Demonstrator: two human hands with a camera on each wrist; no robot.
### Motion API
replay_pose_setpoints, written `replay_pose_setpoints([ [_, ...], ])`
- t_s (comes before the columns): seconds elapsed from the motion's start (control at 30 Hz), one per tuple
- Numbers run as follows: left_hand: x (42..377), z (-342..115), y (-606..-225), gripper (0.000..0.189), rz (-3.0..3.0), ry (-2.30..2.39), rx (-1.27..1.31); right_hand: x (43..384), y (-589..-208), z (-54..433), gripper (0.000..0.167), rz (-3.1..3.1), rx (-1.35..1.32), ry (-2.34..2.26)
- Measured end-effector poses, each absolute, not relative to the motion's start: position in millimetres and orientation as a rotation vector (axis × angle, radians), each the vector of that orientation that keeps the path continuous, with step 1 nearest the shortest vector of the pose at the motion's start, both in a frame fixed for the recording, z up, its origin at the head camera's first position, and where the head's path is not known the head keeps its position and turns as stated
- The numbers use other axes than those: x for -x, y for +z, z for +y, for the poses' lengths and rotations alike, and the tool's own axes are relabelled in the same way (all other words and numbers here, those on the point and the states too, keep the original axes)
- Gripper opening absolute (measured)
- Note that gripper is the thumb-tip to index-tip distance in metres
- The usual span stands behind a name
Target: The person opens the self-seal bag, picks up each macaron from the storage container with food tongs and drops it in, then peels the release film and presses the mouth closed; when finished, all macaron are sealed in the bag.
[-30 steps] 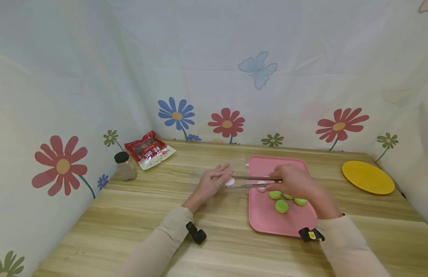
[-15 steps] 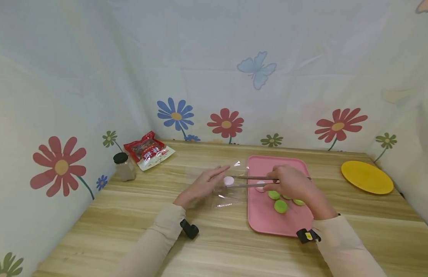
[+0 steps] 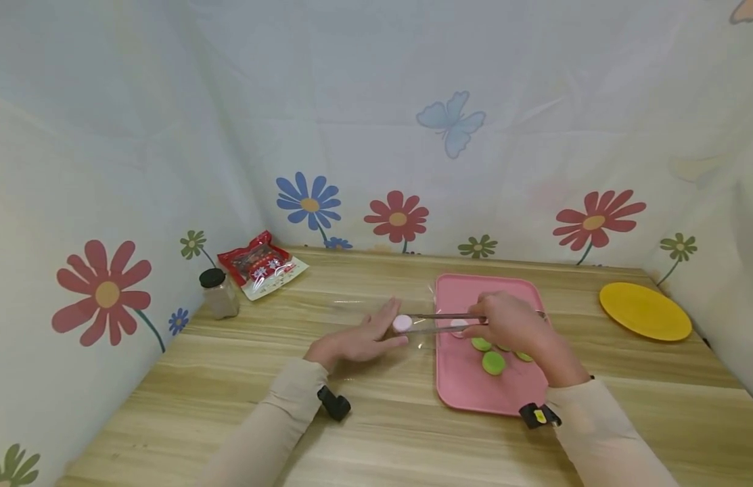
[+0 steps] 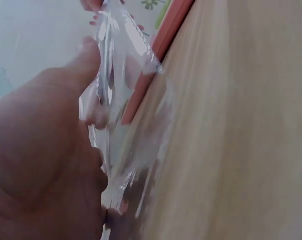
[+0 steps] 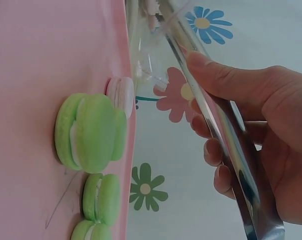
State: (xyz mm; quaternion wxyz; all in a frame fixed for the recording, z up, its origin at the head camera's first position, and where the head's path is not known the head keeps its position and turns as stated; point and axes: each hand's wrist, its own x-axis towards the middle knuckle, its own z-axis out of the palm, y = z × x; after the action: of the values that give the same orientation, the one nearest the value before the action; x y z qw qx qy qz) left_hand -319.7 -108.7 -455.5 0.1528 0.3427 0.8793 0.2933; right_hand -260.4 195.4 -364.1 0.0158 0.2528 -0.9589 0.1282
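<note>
In the head view my right hand [image 3: 510, 321] grips metal tongs [image 3: 440, 316] that reach left past the tray's edge. Between the tongs' tips sits a pale pink macaron [image 3: 402, 324], right beside my left hand [image 3: 360, 340]. The left fingers and thumb are extended on either side of that macaron. A clear plastic bag [image 4: 135, 45] lies against the left hand in the left wrist view, its see-through film wrinkled and shiny. Several green macarons [image 5: 93, 132] and another pale pink one [image 5: 121, 96] rest on the pink tray [image 3: 467, 389], below the right hand.
A yellow plate [image 3: 644, 311] lies at the far right of the wooden table [image 3: 376, 433]. At the back left are a red snack packet [image 3: 257, 260] and a jar with a dark lid [image 3: 220, 294]. Flower-printed cloth [image 3: 352, 101] encloses the table behind and at the sides.
The left hand has shifted slightly left and lower, its fingers and thumb spreading apart from their earlier closer hold. The bag's film has shifted. The tongs and macaron have stayed nearly in place.
</note>
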Motion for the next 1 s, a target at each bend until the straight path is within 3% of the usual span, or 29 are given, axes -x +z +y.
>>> replay_pose_setpoints([
  [0.3,318,-107,-453,0.067,2.357,1.115,-0.887,260,-368,192,0.016,-3.026,-0.752,0.332],
  [0.6,319,-104,-455,0.070,2.348,1.124,-0.996,260,-370,188,0.018,-3.027,-0.746,0.365],
  [0.77,321,-97,-457,0.053,2.438,1.136,-1.049,259,-371,187,0.018,-3.025,-0.779,0.328],
  [1.0,314,-87,-459,0.035,2.454,1.368,-0.927,261,-373,185,0.019,-2.996,-0.803,0.327],
])
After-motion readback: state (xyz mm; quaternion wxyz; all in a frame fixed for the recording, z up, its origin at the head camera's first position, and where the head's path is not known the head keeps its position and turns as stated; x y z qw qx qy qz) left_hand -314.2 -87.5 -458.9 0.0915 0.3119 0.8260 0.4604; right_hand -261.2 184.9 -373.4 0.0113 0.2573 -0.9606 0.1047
